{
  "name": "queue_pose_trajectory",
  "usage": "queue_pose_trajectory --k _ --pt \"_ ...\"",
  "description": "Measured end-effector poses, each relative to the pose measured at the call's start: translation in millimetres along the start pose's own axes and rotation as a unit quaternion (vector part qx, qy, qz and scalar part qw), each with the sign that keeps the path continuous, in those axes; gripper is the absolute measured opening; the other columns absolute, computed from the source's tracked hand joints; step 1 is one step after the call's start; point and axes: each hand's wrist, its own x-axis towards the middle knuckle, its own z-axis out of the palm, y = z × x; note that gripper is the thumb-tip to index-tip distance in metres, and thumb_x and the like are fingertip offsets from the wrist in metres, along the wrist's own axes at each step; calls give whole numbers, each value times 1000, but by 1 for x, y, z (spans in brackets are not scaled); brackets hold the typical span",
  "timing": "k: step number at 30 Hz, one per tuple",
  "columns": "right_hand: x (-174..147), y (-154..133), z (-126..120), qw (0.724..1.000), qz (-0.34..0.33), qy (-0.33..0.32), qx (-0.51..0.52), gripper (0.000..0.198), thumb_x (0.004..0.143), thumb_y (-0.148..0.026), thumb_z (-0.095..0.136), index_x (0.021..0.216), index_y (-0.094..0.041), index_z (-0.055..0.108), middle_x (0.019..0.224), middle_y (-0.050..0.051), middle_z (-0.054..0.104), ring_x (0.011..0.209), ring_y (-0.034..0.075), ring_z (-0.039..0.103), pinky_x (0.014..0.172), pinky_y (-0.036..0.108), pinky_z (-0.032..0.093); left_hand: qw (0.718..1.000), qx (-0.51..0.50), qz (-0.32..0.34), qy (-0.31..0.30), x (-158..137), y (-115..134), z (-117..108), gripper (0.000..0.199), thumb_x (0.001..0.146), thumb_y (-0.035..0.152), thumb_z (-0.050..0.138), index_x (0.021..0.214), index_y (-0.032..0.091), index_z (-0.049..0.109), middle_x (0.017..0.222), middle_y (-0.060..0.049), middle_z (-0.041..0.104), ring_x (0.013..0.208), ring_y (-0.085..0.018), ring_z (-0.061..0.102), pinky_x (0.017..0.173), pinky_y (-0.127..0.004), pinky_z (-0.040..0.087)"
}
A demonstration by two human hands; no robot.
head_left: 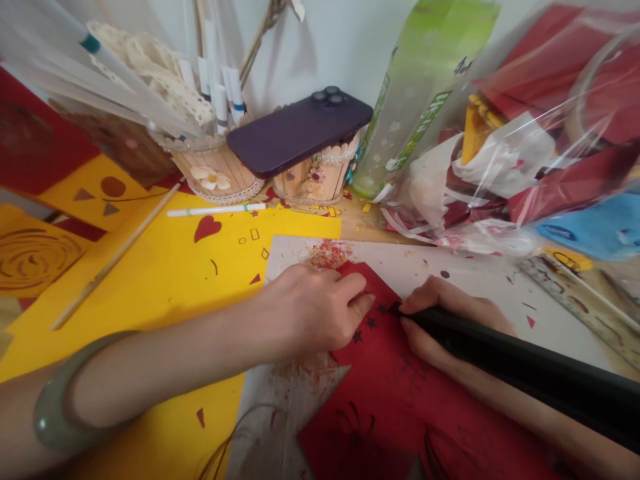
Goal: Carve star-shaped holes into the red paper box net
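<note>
My right fingers [424, 293] pinch a black tool [500, 353], 3 o'clock of my bunched left fingers [354, 287]; red paper [376, 280] slipping could mean nicks.

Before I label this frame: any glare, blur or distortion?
Head view: glare streaks the clear, crinkled plastic bag; head view: small highlight on the smooth grey-green bangle; head view: lower red paper sheet dim, its dark lines smeared; head view: wide-angle stretch toward the edges.

From afar I see dark stars [371, 323] patterning the flat red paper card [385, 290] — plain black on the long, slim tool [500, 351] — a red heart [207, 229] on the bright yellow paper sheet [150, 277], deep purple across the rectangular phone [300, 130].
</note>
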Motion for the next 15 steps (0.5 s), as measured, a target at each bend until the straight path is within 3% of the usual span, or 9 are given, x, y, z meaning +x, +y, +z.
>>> queue_pose_trajectory --k 15 --pt "1 -5 0 1000 16 12 8 4 74 -24 55 70 -24 55 55 -5 60 46 10 52 47 22 43 1000 3 -8 6 0 1 0 21 90 24 49 71 18 54 60 4 52 46 -11 53 38 -26 15"
